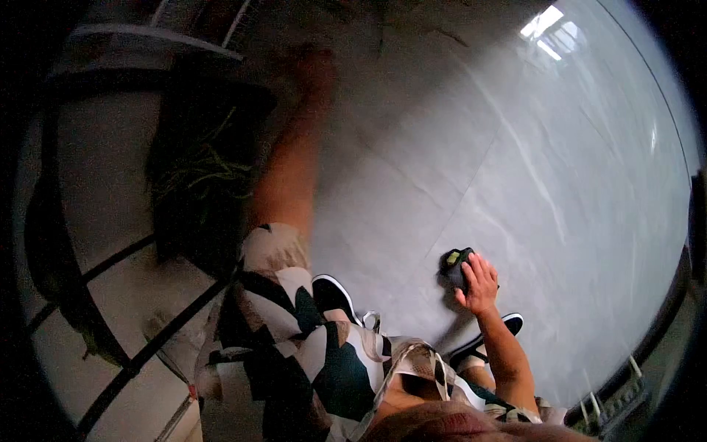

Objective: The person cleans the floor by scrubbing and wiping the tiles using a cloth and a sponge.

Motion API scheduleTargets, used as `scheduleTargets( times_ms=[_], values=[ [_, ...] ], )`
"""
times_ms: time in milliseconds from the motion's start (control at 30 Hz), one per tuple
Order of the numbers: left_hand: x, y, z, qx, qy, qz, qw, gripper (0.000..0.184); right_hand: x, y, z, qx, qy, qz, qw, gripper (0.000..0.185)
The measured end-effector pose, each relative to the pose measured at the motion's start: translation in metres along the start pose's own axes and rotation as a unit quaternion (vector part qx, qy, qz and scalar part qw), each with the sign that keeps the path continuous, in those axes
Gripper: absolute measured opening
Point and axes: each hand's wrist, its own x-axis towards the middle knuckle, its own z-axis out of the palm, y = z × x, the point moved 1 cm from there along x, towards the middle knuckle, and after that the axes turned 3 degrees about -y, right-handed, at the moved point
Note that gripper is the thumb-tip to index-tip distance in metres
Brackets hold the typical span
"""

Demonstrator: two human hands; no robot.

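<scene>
Plainly, the glossy tile floor (pixel 574 191) spreads far and right. At left, a dark panel-like surface (pixel 239 103) bears thin green stalks (pixel 206 169), with black bars (pixel 177 325) nearer. The left hand (pixel 309 65) reaches far, too blurred to tell its finger state. The right hand (pixel 482 286), fingers slightly spread, rests against a dark rounded object (pixel 451 274) on the floor near the right shoe (pixel 508 323). Light, even pressure seems best, as smooth tile may let it slide. The panel's edge crowds the left arm; rightward, there is room to move.
</scene>
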Motion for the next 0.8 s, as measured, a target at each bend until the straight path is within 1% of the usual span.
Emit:
scheduleTargets(
  times_ms=[67,100,200,233,333,433,533,633,733,800],
  values=[
    [-0.040,-0.009,-0.005,0.000,-0.004,-0.021,1.000,0.066,0.000,0.001,0.003,0.017,0.020,0.000,1.000,0.054],
    [-0.064,-0.017,-0.006,0.005,-0.002,-0.048,0.999,0.066,-0.002,0.003,0.008,0.022,0.023,0.005,0.999,0.054],
    [-0.152,-0.045,-0.011,0.038,0.004,-0.176,0.984,0.065,-0.006,0.006,0.008,0.042,0.042,0.010,0.998,0.056],
    [-0.184,-0.056,-0.013,0.049,0.012,-0.228,0.972,0.065,-0.005,0.002,0.005,0.048,0.056,0.009,0.997,0.057],
    [-0.260,-0.090,-0.010,0.064,0.047,-0.369,0.926,0.065,-0.006,0.001,0.002,0.027,0.045,0.000,0.999,0.059],
    [-0.292,-0.113,0.002,0.059,0.080,-0.443,0.891,0.065,-0.006,0.003,0.003,0.004,0.025,-0.016,1.000,0.062],
    [-0.295,-0.105,0.007,0.055,0.111,-0.472,0.873,0.065,-0.009,0.016,0.015,0.003,0.025,-0.049,0.998,0.063],
    [-0.288,-0.109,0.029,0.040,0.136,-0.469,0.872,0.064,-0.008,0.018,0.015,-0.003,0.032,-0.064,0.997,0.060],
    [-0.253,-0.103,0.043,0.021,0.140,-0.426,0.893,0.064,-0.009,0.014,0.015,-0.015,0.013,-0.068,0.997,0.060],
    [-0.217,-0.093,0.046,0.014,0.140,-0.377,0.915,0.064,-0.006,0.016,0.014,-0.023,0.025,-0.083,0.996,0.060]
  ],
)
